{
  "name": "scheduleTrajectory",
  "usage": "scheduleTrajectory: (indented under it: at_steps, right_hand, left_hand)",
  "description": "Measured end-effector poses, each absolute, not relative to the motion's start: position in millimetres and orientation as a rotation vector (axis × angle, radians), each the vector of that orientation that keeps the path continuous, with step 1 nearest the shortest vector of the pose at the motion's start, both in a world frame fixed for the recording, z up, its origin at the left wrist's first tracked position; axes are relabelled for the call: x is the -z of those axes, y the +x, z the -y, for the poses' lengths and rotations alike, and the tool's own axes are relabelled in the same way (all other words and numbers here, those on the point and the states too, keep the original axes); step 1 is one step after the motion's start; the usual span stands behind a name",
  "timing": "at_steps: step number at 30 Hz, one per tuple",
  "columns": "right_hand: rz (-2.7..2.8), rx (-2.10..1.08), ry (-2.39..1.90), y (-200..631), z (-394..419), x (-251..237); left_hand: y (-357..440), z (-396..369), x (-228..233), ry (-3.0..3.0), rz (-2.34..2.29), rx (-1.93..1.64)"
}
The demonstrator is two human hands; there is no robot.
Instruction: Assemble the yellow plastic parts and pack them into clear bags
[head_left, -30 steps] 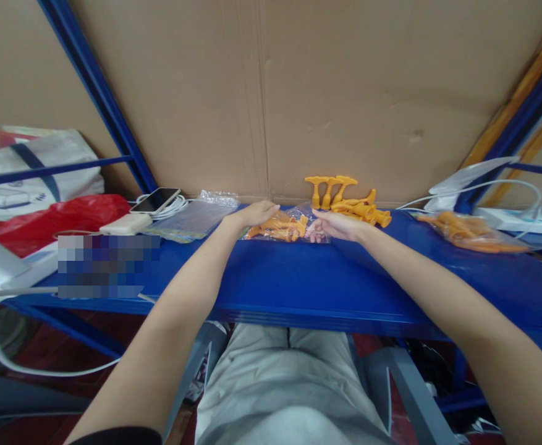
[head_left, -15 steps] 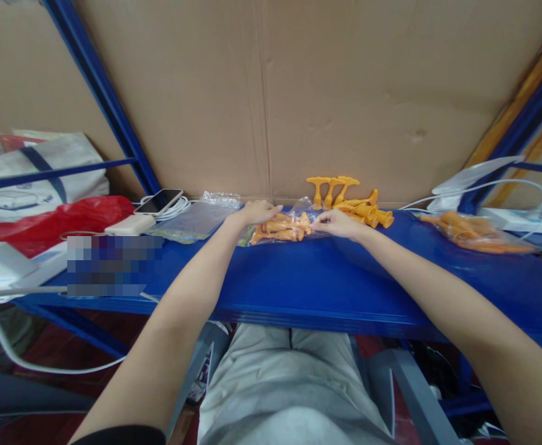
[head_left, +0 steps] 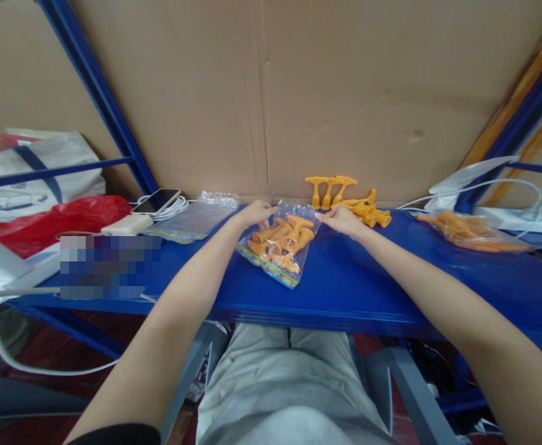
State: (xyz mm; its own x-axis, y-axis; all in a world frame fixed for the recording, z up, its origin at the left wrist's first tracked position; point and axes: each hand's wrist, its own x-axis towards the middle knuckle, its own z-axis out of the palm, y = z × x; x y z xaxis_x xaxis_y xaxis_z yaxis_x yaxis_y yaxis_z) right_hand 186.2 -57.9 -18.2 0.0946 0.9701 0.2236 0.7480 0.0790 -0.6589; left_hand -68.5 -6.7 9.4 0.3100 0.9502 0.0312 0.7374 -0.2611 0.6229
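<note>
Blue shelf [head_left: 368, 290]: carries everything; cardboard sheet [head_left: 345, 93] stands along its back edge.
Clear bag [head_left: 277, 250]: filled with orange pegs, held up by its top corners near the back edge, hanging toward the front edge; long axis runs back to front.
Loose pegs [head_left: 345, 198]: at the back edge, just right of the bag.
Left hand [head_left: 254, 214]: pinched on the bag's top left corner.
Right hand [head_left: 340, 219]: pinched on the top right corner; both equally near.

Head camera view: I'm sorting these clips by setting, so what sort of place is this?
Probably a small packing bench in a storeroom or workshop. Both hands, left hand and right hand, hold a clear bag of orange plastic parts over a blue metal shelf backed with cardboard.
</note>
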Motion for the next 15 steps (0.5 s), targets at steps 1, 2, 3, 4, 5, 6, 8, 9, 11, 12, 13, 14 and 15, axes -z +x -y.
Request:
scheduleTrajectory:
  at_steps: [1,2,3,4,5,6,8,9,11,12,13,14,15]
  right_hand:
    - [1.672,-0.501,-1.736,183.9,59.7,16.9]
    - [1.631,-0.571,-1.751,181.6,61.7,15.3]
    - [1.590,-0.642,-1.757,179.3,63.8,13.6]
    - [1.550,-0.713,-1.759,177.4,65.8,11.7]
    - [1.517,-0.782,-1.757,175.8,67.7,9.8]
    - [1.490,-0.849,-1.751,174.5,69.5,7.8]
    - [1.449,-0.989,-1.723,172.7,72.6,4.3]
    - [1.422,-1.056,-1.698,171.9,73.9,2.9]
    - [1.334,-1.176,-1.617,170.2,75.6,1.5]
    - [1.270,-1.222,-1.564,169.2,75.9,1.5]
    - [1.202,-1.254,-1.509,168.1,75.9,2.0]
    - [1.136,-1.274,-1.462,166.9,75.5,3.1]
    - [1.077,-1.286,-1.424,165.9,74.8,4.5]
  left_hand:
    - [-67.6,8.4,-9.8,2.041,-1.506,-0.551]
    - [-66.6,9.7,-9.7,2.015,-1.525,-0.557]
    - [-65.7,10.5,-9.2,1.995,-1.543,-0.573]
    - [-64.7,10.9,-8.5,1.971,-1.554,-0.595]
    - [-63.9,11.2,-7.8,1.940,-1.547,-0.612]
    - [-63.2,11.3,-7.1,1.903,-1.526,-0.619]
    - [-62.7,11.3,-6.5,1.810,-1.453,-0.608]
    - [-62.9,11.3,-6.6,1.759,-1.414,-0.599]
    - [-64.4,10.9,-7.5,1.653,-1.350,-0.597]
    - [-65.7,10.5,-8.0,1.605,-1.329,-0.604]
    - [-67.3,9.7,-8.3,1.563,-1.316,-0.613]
    - [-68.9,8.6,-8.2,1.528,-1.310,-0.622]
    - [-70.5,7.1,-7.7,1.505,-1.303,-0.629]
